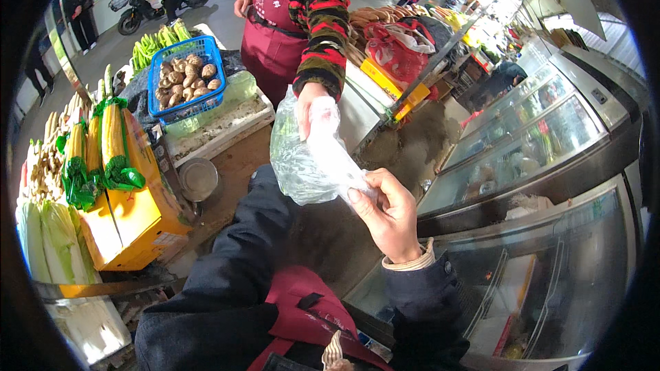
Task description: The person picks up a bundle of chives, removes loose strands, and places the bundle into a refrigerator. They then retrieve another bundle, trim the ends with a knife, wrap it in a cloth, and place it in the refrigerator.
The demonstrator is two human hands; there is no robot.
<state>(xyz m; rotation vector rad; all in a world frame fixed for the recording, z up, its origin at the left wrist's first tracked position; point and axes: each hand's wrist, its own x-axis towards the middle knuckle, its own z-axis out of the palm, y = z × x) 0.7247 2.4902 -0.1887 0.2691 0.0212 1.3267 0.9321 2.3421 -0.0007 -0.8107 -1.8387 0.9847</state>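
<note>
My right hand [392, 211] pinches the gathered end of a thin white plastic bag [335, 154] between thumb and fingers. A clear, crinkled plastic bag [296, 154] hangs against it on the left; its contents cannot be told. A person opposite, in a red apron and patterned sleeves, reaches down with one hand onto the top of the bags. My left arm, in a dark sleeve, stretches forward to the clear bag's left edge. My left hand is out of sight, perhaps behind that bag.
At left stand a blue plastic basket [221, 80] of mushrooms, a yellow cardboard box [139, 237] with wrapped vegetables on top, napa cabbage [54, 239] and a round metal bowl [199, 178]. Glass-fronted display coolers [521, 134] line the right. Other people stand farther off.
</note>
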